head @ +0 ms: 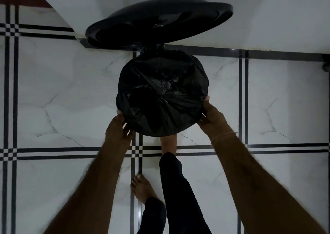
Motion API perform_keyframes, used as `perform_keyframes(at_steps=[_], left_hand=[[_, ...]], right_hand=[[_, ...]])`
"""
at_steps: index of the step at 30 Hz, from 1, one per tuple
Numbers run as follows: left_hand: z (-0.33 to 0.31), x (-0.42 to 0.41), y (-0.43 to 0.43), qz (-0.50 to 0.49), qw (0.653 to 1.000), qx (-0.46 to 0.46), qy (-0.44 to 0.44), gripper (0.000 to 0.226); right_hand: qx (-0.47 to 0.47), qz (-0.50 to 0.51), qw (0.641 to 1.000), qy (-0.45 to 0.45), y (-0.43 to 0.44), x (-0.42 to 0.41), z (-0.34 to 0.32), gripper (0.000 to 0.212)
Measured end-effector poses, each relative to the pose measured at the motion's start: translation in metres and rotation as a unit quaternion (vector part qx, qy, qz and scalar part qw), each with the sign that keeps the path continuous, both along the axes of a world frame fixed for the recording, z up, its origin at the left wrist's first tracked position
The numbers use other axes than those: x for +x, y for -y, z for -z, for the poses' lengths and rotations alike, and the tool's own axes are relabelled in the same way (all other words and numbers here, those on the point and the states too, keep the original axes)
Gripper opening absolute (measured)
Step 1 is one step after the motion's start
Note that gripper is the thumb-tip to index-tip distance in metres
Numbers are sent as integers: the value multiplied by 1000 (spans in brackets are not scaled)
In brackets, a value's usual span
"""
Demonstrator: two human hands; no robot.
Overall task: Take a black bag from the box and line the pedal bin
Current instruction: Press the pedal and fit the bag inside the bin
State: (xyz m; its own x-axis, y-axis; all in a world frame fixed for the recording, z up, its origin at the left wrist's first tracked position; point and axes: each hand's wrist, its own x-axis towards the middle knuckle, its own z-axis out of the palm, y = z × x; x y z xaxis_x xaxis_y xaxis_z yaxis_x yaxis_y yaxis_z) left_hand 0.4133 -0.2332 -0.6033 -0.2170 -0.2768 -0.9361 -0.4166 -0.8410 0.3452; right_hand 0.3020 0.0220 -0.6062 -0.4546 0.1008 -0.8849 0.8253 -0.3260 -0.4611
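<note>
I look straight down on a round pedal bin whose mouth is covered by a crinkled black bag (162, 92) stretched over the rim. The bin's black lid (157, 23) stands raised behind it. My left hand (118, 128) grips the bag's edge at the near left of the rim. My right hand (211, 114) holds the bag's edge at the near right. One bare foot (168, 142) reaches under the bin's front, where the pedal is hidden. No box is in view.
The floor is white marble tile (71, 99) with black double-line borders. A white wall (267, 19) runs behind the bin. My other bare foot (142, 189) stands on the tile nearer to me, with dark trouser legs above.
</note>
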Motion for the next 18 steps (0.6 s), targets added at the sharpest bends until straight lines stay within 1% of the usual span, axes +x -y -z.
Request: perform_keyframes(at_steps=[3,5,6,8,10,12,14,16,18], left_hand=[[9,-4,7,24,998,-42,45,2],[12,-8,11,18,993,-110,47,8],[11,-12,13,15,987,-152,41,11],[6,-25,17,19,977,-210,1,8],[2,-41,20,60,970,-229,-55,22],[2,-53,22,107,963,-232,-87,23],[6,-60,26,111,965,-222,-86,16],[11,-60,33,85,978,-171,-89,16],[19,-57,41,64,988,-118,-81,22]], right_hand=[[76,-48,996,21,-2,-8,4,43],[157,-73,985,3,3,-13,5,31],[206,-85,975,-23,7,-16,5,35],[282,-110,950,-82,18,-18,1,51],[309,-126,933,-136,26,-19,-1,55],[312,-122,928,-163,29,-24,2,55],[260,-84,947,-167,25,-30,8,46],[183,-63,971,-143,14,-36,11,40],[135,-84,983,-90,0,-42,11,42]])
